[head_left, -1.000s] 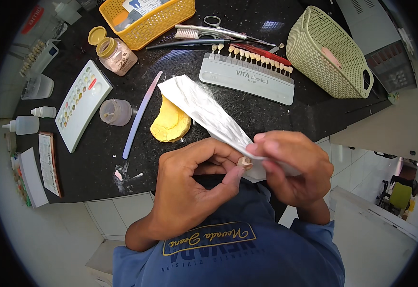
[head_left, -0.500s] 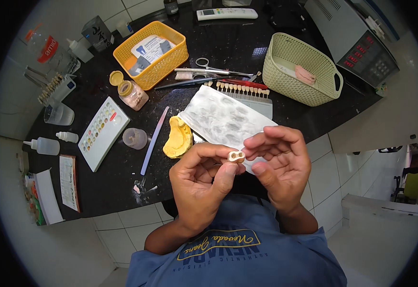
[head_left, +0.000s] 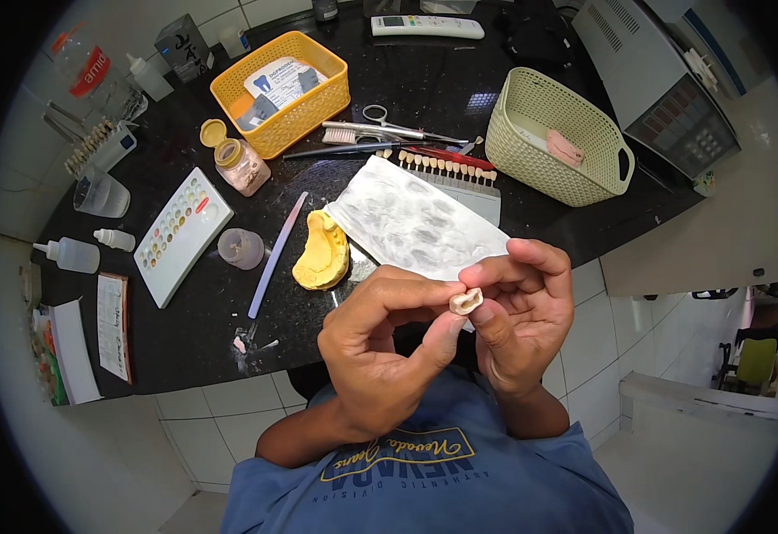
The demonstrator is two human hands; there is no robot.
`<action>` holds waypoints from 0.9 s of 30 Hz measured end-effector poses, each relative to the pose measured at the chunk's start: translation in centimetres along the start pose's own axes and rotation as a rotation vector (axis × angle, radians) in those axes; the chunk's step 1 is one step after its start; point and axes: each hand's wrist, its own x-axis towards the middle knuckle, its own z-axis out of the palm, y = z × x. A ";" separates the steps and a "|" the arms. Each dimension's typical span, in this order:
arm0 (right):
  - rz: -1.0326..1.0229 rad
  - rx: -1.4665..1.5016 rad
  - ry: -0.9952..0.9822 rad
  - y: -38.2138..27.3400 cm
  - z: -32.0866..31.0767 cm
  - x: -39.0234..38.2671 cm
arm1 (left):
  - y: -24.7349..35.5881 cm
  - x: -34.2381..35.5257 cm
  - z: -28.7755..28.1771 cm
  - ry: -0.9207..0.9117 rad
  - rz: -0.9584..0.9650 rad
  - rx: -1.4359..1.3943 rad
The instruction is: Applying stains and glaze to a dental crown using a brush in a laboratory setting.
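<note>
A small cream-coloured dental crown piece (head_left: 466,303), hollow on the side facing up, is pinched between both hands above the table's near edge. My left hand (head_left: 387,334) grips its left side with thumb and forefinger. On its right side, the thumb and fingertips of my right hand (head_left: 524,325) close on it too. Just beyond the hands lies a white cloth or paper with grey smudges (head_left: 411,218). Left of that sits a yellow plaster dental model (head_left: 322,254), with a lilac-handled long, slim tool (head_left: 278,256) beside it.
A tooth shade guide (head_left: 449,169), scissors (head_left: 389,120) and a brush (head_left: 339,136) lie farther back. Yellow (head_left: 331,102) and pale green (head_left: 558,173) baskets stand behind. To the left are a white palette (head_left: 171,245), a small jar (head_left: 241,249) and an open pink-powder jar (head_left: 243,169).
My right hand has closed in from the right and now touches the crown piece. The piece has tilted and shifted slightly right. The whole view has shifted a little.
</note>
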 end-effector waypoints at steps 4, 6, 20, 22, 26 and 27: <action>-0.016 0.021 -0.001 0.1 -0.3 0.0 | -0.2 0.2 0.2 0.024 0.077 0.116; -0.016 0.029 0.002 0.2 -0.4 0.1 | -0.3 0.3 0.3 0.031 0.115 0.163; -0.046 0.028 -0.005 1.2 -0.7 0.4 | -0.5 1.2 0.2 0.054 0.328 0.374; -0.043 0.035 -0.003 1.3 -0.6 0.4 | -0.6 1.2 0.2 0.064 0.340 0.389; -0.040 0.032 0.003 1.4 -0.6 0.5 | -0.7 1.3 0.2 0.067 0.345 0.386; -0.046 0.024 0.001 1.4 -0.6 0.5 | -0.8 1.3 0.1 0.066 0.343 0.382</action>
